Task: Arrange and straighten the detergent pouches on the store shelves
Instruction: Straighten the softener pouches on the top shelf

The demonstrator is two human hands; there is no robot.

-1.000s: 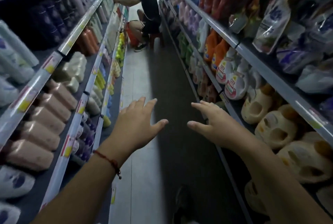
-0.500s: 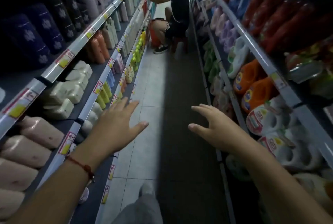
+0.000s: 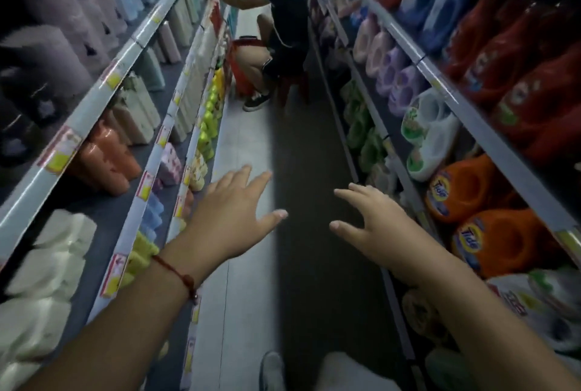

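Clearly no pouches are in view — soft and floppy, likely; grip their sides. Left hand [image 3: 232,217] and right hand [image 3: 377,230] hover spread, empty.

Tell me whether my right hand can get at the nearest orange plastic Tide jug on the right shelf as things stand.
Probably yes. The right hand is open and holds nothing, and the nearest orange plastic Tide jug lies at the shelf front just to its right, with nothing visible between them.

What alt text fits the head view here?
Two bare hands, left hand and right hand, reach forward open and empty down a shop aisle between shelves of detergent bottles. Farther down, a seated person reaches into the left shelf.
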